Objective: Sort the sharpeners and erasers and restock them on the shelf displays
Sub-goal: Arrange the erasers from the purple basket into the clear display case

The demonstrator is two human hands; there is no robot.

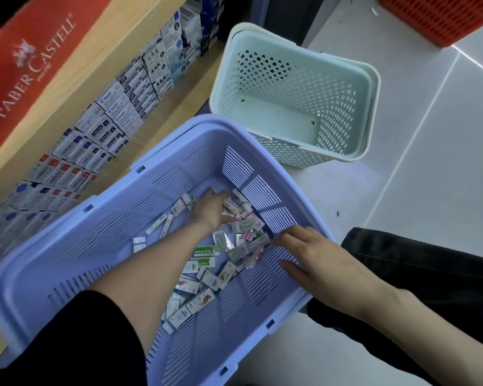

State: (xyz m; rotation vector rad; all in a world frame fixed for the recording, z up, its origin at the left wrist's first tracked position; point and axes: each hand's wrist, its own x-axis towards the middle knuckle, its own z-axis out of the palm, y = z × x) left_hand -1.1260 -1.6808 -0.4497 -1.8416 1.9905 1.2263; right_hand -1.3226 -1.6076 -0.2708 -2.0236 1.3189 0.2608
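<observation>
L hand (212,208) down in purple basket (76,246), fingers buried among eraser packs (234,252) in far-right corner; gripping or not, can't tell. R hand (310,250) flat, fingers spread, on slatted inner wall, tips just beside pile. Beyond: mint basket (346,87). Left: shelf boxes (117,112).

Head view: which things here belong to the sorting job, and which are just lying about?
Job: purple basket, eraser packets in it, left hand among them, right hand on the basket wall, likely the empty green basket and the shelf boxes.
Lying about: red crate, red sign.
</observation>
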